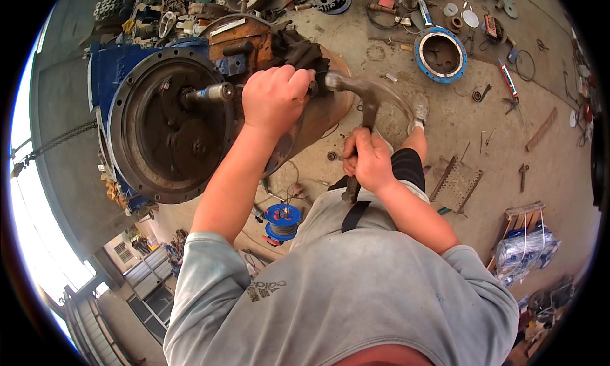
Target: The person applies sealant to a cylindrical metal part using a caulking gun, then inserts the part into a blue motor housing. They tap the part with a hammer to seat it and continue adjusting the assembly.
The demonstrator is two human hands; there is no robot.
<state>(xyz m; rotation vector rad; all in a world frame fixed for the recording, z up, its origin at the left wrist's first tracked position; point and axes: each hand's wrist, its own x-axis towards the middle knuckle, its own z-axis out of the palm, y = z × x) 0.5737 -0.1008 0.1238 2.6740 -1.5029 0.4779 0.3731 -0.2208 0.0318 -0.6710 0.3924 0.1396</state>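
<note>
My left hand [276, 99] is closed around a dark metal bar whose end shows beyond my knuckles. In line with the bar, to its left, a shiny cylindrical socket-like piece [219, 92] points into the round, greasy opening of a large flanged housing [121, 128]. Whether bar and socket are one tool is hidden by my hand. My right hand [370, 161] grips the handle of a hammer [368, 112] in front of my body. The hammer's round face is close to the bar's end; its far side is blurred, and I cannot tell whether they touch.
A rusty orange casing [244, 32] with dark rags [297, 48] adjoins the housing. On the floor lie a blue-rimmed ring [462, 64], a sealant gun [508, 80], a perforated metal plate [456, 185] and a blue cable reel [283, 221]. A chain [67, 136] hangs at left.
</note>
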